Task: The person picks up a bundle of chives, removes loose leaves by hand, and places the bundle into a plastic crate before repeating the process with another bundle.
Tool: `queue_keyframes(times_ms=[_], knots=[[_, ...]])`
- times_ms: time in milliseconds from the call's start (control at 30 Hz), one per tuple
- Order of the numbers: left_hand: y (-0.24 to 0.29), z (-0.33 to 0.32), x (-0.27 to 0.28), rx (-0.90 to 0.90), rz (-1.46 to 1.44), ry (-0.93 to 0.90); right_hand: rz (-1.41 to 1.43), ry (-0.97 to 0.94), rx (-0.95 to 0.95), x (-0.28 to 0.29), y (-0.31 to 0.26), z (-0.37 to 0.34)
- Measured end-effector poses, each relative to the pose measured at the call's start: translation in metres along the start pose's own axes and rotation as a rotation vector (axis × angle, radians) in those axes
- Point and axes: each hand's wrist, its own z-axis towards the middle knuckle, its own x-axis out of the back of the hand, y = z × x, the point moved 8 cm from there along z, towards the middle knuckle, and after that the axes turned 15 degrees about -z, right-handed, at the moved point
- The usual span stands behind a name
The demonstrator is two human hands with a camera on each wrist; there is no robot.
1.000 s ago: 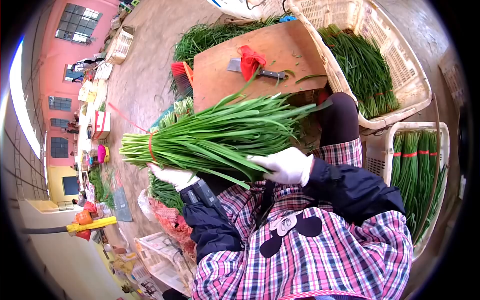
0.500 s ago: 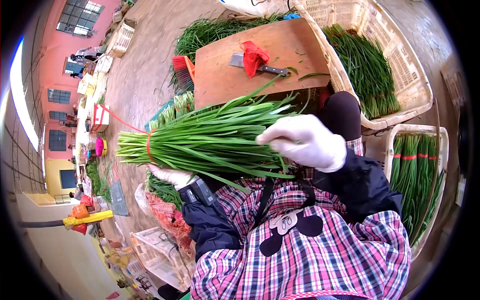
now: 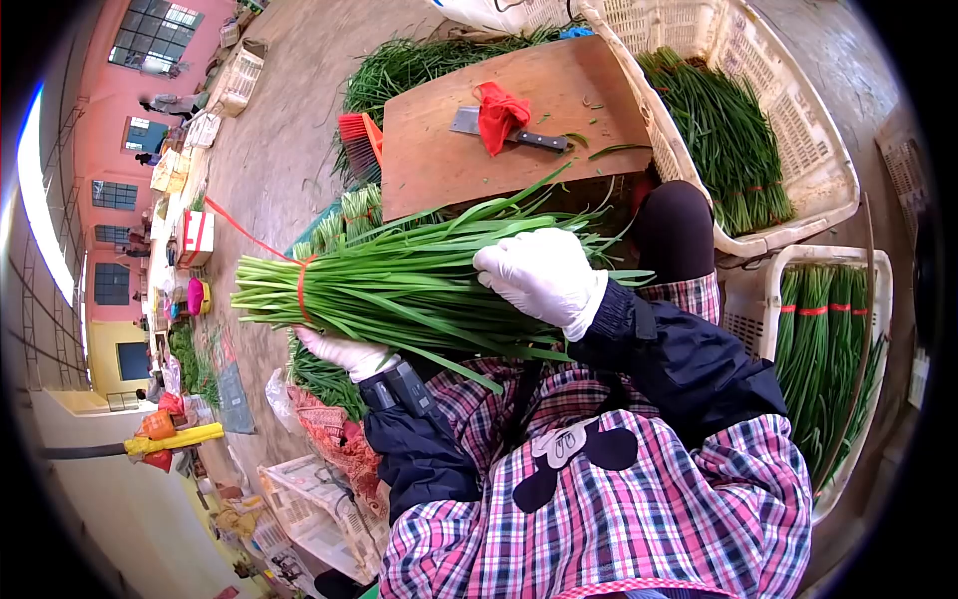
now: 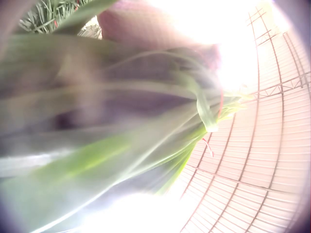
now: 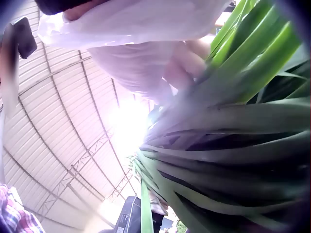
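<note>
A thick bunch of garlic chives (image 3: 399, 290) lies across the front of the body in the head view, pale cut stems to the left and loose green leaves to the right. A red tie (image 3: 302, 288) circles it near the stems. From below, my white-gloved left hand (image 3: 344, 351) grips the bunch close to the tie; most of its fingers are hidden beneath. My gloved right hand (image 3: 547, 282) is over the leafy half with its fingers curled, pinching at leaves. In the right wrist view its fingers (image 5: 182, 68) meet the upper leaves (image 5: 243, 73).
Ahead stands a brown board (image 3: 519, 150) bearing a cleaver (image 3: 539, 141) and a red cloth (image 3: 499, 118). Large crates (image 3: 833, 190) of chives flank the right side. Loose chives (image 3: 399, 80) lie behind the board, tied bunches (image 3: 344, 222) left of it, and a red brush (image 3: 356, 143) beside it.
My right hand rose off the lower leaves toward the right, then came back left onto the upper leaves. The left hand keeps its grip, and the bunch has barely shifted.
</note>
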Motion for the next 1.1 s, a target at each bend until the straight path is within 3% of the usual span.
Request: queue_keyframes(times_ms=[33, 100, 167, 233, 300, 367, 400, 433, 500, 567, 667, 867, 1100], knots=[[0.000, 0.000, 0.001, 0.004, -0.007, -0.015, 0.007, 0.005, 0.026, -0.003, -0.002, 0.000], [0.000, 0.002, 0.005, 0.011, -0.020, -0.043, 0.559, 0.160, -0.046, 0.005, -0.001, -0.004], [0.002, 0.004, 0.009, -0.017, -0.008, -0.012, 1.189, 0.078, -0.307, 0.014, 0.006, -0.006], [0.005, 0.005, 0.016, -0.031, -0.005, -0.005, 1.486, 0.254, -0.361, 0.037, 0.014, -0.011], [0.011, 0.007, 0.023, -0.031, -0.017, -0.032, 1.414, 0.110, -0.016, 0.070, 0.015, -0.012], [0.019, 0.005, 0.030, -0.135, 0.033, 0.082, 1.469, -0.115, 0.086, 0.078, 0.016, -0.021], [0.024, 0.009, 0.034, -0.138, 0.050, 0.076, 1.428, -0.179, 0.016, 0.073, 0.021, -0.027], [0.027, 0.011, 0.037, -0.140, 0.067, 0.069, 1.155, -0.324, -0.012, 0.069, 0.026, -0.032], [0.031, 0.008, 0.043, -0.168, 0.094, 0.115, 0.897, -0.363, -0.285, 0.051, 0.038, -0.040], [0.034, 0.007, 0.042, -0.197, 0.136, 0.134, 0.426, -0.284, -0.213, 0.038, 0.049, -0.045], [0.031, 0.000, 0.030, -0.196, 0.106, 0.142, 0.235, -0.172, -0.267, 0.027, 0.054, -0.042], [0.031, -0.002, 0.024, -0.177, 0.143, 0.082, 0.264, -0.021, -0.292, 0.021, 0.050, -0.034], [0.029, -0.002, 0.021, -0.135, 0.096, 0.025, 0.193, -0.180, -0.284, 0.012, 0.044, -0.032]])
